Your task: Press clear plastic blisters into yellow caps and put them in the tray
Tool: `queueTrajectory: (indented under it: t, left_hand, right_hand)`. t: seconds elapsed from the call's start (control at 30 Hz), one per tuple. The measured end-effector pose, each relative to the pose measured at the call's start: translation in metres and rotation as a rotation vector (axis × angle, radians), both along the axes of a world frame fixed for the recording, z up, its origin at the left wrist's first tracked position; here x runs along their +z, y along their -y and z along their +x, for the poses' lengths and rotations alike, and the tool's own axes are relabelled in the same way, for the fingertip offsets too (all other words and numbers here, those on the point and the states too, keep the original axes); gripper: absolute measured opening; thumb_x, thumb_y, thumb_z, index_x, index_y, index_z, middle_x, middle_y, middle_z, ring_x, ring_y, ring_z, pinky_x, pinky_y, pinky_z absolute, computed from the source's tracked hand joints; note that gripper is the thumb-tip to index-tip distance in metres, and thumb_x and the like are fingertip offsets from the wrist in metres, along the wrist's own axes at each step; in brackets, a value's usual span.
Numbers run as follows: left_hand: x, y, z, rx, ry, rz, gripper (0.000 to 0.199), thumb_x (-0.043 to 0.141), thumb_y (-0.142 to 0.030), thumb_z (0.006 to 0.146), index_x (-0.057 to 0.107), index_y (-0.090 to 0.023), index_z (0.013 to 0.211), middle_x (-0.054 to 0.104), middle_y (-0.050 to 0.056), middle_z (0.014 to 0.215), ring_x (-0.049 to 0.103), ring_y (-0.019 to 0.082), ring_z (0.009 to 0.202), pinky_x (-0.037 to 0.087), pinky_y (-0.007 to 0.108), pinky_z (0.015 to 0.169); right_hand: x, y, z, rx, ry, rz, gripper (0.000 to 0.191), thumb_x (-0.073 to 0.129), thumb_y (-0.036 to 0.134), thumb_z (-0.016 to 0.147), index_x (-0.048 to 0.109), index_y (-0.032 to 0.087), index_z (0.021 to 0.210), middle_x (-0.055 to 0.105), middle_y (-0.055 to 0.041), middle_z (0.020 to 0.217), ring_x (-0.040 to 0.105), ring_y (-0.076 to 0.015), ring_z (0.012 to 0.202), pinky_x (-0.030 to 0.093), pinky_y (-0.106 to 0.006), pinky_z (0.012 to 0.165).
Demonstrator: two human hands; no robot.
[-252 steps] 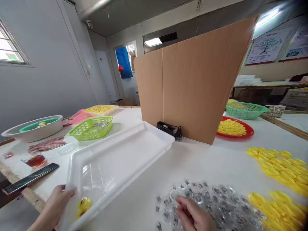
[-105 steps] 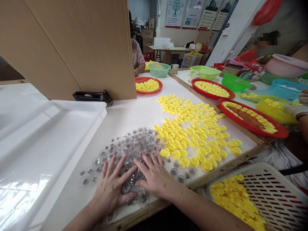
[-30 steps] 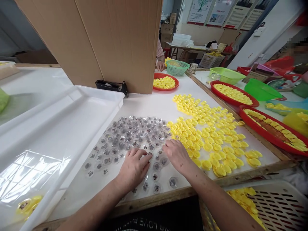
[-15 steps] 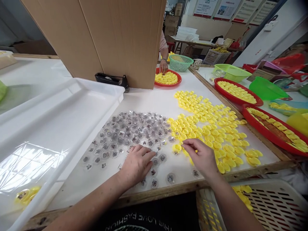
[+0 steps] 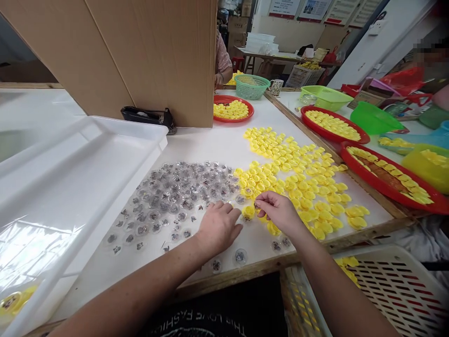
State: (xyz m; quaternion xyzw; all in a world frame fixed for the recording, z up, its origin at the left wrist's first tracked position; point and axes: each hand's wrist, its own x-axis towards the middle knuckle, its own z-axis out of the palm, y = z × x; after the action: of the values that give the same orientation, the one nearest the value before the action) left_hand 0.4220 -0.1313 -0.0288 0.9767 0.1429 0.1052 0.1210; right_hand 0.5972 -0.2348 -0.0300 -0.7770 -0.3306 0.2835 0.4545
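Observation:
Clear round pieces with dark printed figures [image 5: 182,187] lie spread over the white table [image 5: 196,150]. To their right is a wide scatter of yellow cup-like pieces [image 5: 305,187]. My left hand [image 5: 219,227] rests palm down at the near edge of the clear pieces, fingers slightly apart, with nothing seen in it. My right hand [image 5: 275,210] pinches a small dark-printed piece [image 5: 257,204] between thumb and fingertips, just above the table. Close beside those fingertips sits a yellow cup [image 5: 248,212] with a printed piece at its edge.
A white tray [image 5: 154,135] stands at the left, before a cardboard sheet [image 5: 157,61] and a black tape dispenser [image 5: 149,117]. Red trays [image 5: 437,206] of yellow pieces line the right. A slotted basket [image 5: 393,262] is below the edge. Another person's arm [image 5: 224,70] shows behind.
My left hand has moved right, closer to my right hand. A dark printed piece now shows in my right fingertips. The other person's hand has drawn back from the red tray. The view has shifted.

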Motion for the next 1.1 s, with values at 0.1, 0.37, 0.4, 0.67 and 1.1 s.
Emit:
queueTrajectory:
  t: [0.1, 0.37, 0.4, 0.67, 1.1]
  left_hand:
    - [-0.004, 0.008, 0.022, -0.036, -0.001, 0.074, 0.026, 0.063, -0.035, 0.078, 0.059, -0.020, 0.099, 0.060, 0.007, 0.094, 0.053, 0.026, 0.085, 0.043, 0.037, 0.072]
    - [-0.025, 0.009, 0.013, -0.089, 0.027, 0.113, 0.007, 0.052, -0.019, 0.085, 0.059, -0.019, 0.084, 0.061, 0.005, 0.088, 0.055, 0.021, 0.078, 0.042, 0.033, 0.068]
    - [-0.025, 0.008, 0.007, -0.084, 0.032, 0.090, 0.005, 0.053, -0.018, 0.084, 0.058, -0.018, 0.082, 0.061, 0.005, 0.086, 0.055, 0.020, 0.078, 0.042, 0.032, 0.068]
    - [-0.013, -0.014, -0.033, 0.040, 0.065, -0.044, 0.017, 0.043, -0.010, 0.086, 0.056, -0.016, 0.077, 0.057, 0.003, 0.069, 0.051, 0.015, 0.064, 0.041, 0.028, 0.061]
    - [-0.004, 0.009, 0.022, -0.180, -0.059, -0.008, 0.021, 0.068, -0.026, 0.075, 0.064, -0.023, 0.095, 0.063, 0.005, 0.099, 0.052, 0.026, 0.090, 0.044, 0.039, 0.077]
  right_hand:
    - [0.003, 0.010, -0.004, -0.045, -0.026, 0.037, 0.017, 0.058, 0.036, 0.079, 0.058, 0.019, 0.083, 0.061, 0.0009, 0.074, 0.062, -0.0144, 0.058, 0.043, -0.023, 0.047]
    - [-0.002, 0.043, -0.018, -0.125, -0.124, 0.136, 0.022, 0.060, 0.038, 0.080, 0.059, 0.019, 0.091, 0.061, 0.0001, 0.076, 0.064, -0.0150, 0.064, 0.046, -0.023, 0.053]
    - [-0.004, 0.045, -0.018, -0.124, -0.137, 0.141, 0.021, 0.061, 0.038, 0.080, 0.059, 0.019, 0.091, 0.061, 0.0001, 0.077, 0.063, -0.0150, 0.064, 0.046, -0.023, 0.053]
    - [-0.013, 0.054, -0.024, 0.037, -0.015, 0.009, 0.012, 0.055, 0.031, 0.084, 0.060, 0.023, 0.091, 0.062, 0.0026, 0.074, 0.060, -0.0134, 0.060, 0.044, -0.024, 0.056]
    - [0.003, 0.046, -0.038, 0.355, 0.500, -0.349, 0.006, 0.057, 0.014, 0.083, 0.061, 0.019, 0.083, 0.064, -0.0016, 0.081, 0.059, -0.0165, 0.076, 0.041, -0.024, 0.065]
